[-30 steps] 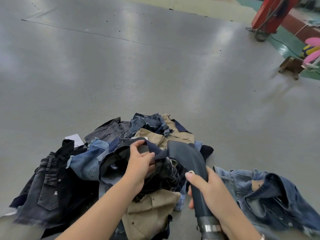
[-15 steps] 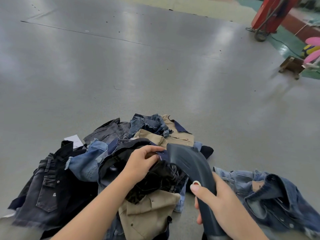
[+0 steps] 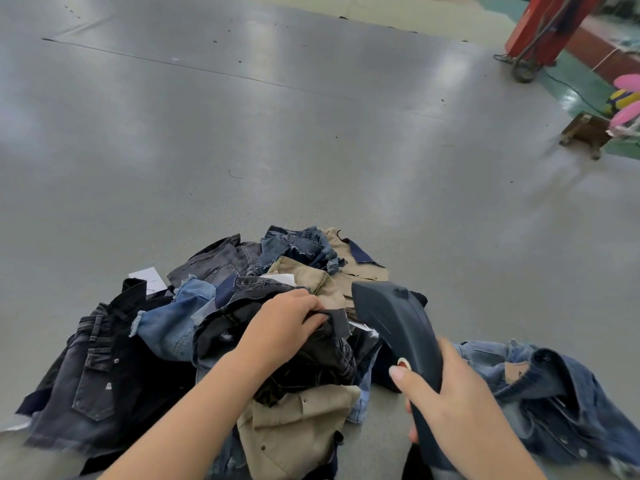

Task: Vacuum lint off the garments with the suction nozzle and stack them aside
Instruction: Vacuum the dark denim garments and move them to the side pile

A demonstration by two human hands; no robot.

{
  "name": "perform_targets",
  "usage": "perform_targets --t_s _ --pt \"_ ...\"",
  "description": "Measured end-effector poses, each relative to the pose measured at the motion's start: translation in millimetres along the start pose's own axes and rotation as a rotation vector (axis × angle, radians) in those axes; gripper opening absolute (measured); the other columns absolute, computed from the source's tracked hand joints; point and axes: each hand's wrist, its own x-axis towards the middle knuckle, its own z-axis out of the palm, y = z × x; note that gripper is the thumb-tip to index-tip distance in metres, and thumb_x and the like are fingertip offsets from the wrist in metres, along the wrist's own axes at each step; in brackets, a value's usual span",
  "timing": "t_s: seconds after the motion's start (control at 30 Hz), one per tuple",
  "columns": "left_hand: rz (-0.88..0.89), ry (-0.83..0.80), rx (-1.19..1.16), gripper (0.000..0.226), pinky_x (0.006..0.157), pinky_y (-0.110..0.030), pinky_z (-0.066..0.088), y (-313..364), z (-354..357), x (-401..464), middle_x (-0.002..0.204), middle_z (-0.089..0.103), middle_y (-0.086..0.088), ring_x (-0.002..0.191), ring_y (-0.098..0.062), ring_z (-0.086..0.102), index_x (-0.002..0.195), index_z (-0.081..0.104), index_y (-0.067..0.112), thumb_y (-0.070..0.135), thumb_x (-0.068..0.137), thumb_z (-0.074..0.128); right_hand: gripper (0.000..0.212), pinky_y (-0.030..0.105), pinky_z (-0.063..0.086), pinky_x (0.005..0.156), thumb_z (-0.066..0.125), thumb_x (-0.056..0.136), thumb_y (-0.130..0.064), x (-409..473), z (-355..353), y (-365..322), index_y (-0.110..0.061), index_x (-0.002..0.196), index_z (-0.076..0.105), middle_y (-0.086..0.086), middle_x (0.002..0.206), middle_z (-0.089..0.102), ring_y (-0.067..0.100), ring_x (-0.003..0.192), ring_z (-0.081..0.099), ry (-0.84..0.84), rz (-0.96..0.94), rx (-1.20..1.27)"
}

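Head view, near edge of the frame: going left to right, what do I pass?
Black denim shorts → left hand gripping a dark garment on the pile → suction nozzle held by the right hand → blue denim jacket lying apart on the grey floor.

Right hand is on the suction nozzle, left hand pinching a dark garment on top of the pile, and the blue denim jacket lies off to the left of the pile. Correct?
Not quite. The head view shows the blue denim jacket lying to the right of the pile, not the left. The rest holds: the right hand grips the suction nozzle and the left hand pinches a dark garment on top.
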Motion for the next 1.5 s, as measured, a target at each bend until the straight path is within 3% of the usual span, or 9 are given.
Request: perform_targets --t_s 0.3,0.47,0.6,0.77,1.0,1.1,1.23,1.4,1.5 --pt "0.005 -0.005 -0.015 0.016 0.083 -0.033 0.046 -2 5 -1 0.095 0.065 0.005 0.092 -0.015 0.059 0.097 0.070 0.017 0.028 0.091 0.062 0.015 0.019 0.047 0.048 0.063 0.085 -0.035 2 8 -8 -0.032 0.095 0.053 -0.002 0.064 0.064 0.020 0.047 0.063 -0.046 -0.041 0.115" --pt "0.029 0.222 -0.383 0.026 0.079 -0.010 0.042 13 -31 20 0.089 0.062 0.019 0.086 0.006 0.057 0.088 0.059 0.034 0.009 0.091 0.061 0.020 0.030 0.052 0.047 0.065 0.084 -0.029 7 -8 -8 -0.017 0.097 0.056 0.006 0.059 0.062 0.026 0.046 0.061 0.137 0.027 0.327" --pt "0.145 0.429 -0.818 0.034 0.082 -0.016 0.045 36 -104 58 0.088 0.068 0.017 0.088 0.001 0.061 0.086 0.061 0.038 0.007 0.095 0.049 0.015 0.030 0.049 0.043 0.063 0.086 -0.026 8 -26 -8 -0.016 0.095 0.056 0.007 0.060 0.063 0.025 0.046 0.062 0.271 0.013 0.419" --pt "0.216 0.288 -0.976 0.022 0.077 -0.023 0.047 14 -139 58 0.088 0.069 0.006 0.084 -0.010 0.060 0.083 0.067 0.029 0.010 0.085 0.055 0.013 0.023 0.048 0.039 0.063 0.087 -0.026 11 -38 -3 -0.018 0.094 0.057 0.007 0.059 0.064 0.022 0.043 0.061 0.354 0.003 0.448" --pt "-0.281 -0.571 -0.079 0.033 0.091 -0.020 0.041 -113 -20 -31 0.101 0.065 0.004 0.103 -0.013 0.060 0.092 0.067 0.026 -0.003 0.088 0.052 0.016 0.032 0.049 0.048 0.063 0.086 -0.029 17 -21 3 -0.016 0.095 0.057 0.011 0.064 0.063 0.028 0.048 0.063 0.213 0.002 0.392" --pt "-0.499 -0.454 0.136 0.045 0.100 -0.019 0.036 -132 16 -47 0.129 0.058 0.003 0.120 -0.013 0.052 0.122 0.060 0.025 0.002 0.088 0.043 0.016 0.027 0.049 0.047 0.065 0.086 -0.025 24 -3 0 -0.015 0.096 0.057 0.012 0.065 0.061 0.027 0.049 0.061 0.120 0.028 0.391" --pt "-0.584 -0.001 0.251 0.028 0.092 -0.037 0.045 -108 27 -27 0.123 0.052 -0.002 0.113 -0.024 0.051 0.116 0.058 0.023 0.026 0.089 0.053 0.013 0.026 0.049 0.053 0.064 0.088 -0.027 31 14 -2 -0.024 0.099 0.058 0.002 0.065 0.064 0.021 0.056 0.063 0.075 0.027 0.341" --pt "-0.445 -0.029 -0.034 0.028 0.075 -0.032 0.049 -44 69 4 0.089 0.059 0.010 0.085 -0.013 0.058 0.087 0.056 0.028 0.055 0.091 0.049 0.012 0.021 0.047 0.046 0.064 0.088 -0.025 35 14 -3 -0.023 0.098 0.057 0.003 0.060 0.062 0.025 0.047 0.060 0.110 0.027 0.354" --pt "-0.607 0.012 -0.127 0.061 0.087 -0.043 0.049 -17 102 33 0.121 0.048 0.001 0.110 -0.018 0.048 0.115 0.047 0.023 0.072 0.079 0.052 0.011 0.023 0.046 0.044 0.063 0.088 -0.021 36 8 -1 -0.018 0.096 0.056 0.005 0.057 0.061 0.027 0.045 0.060 0.159 0.034 0.379"
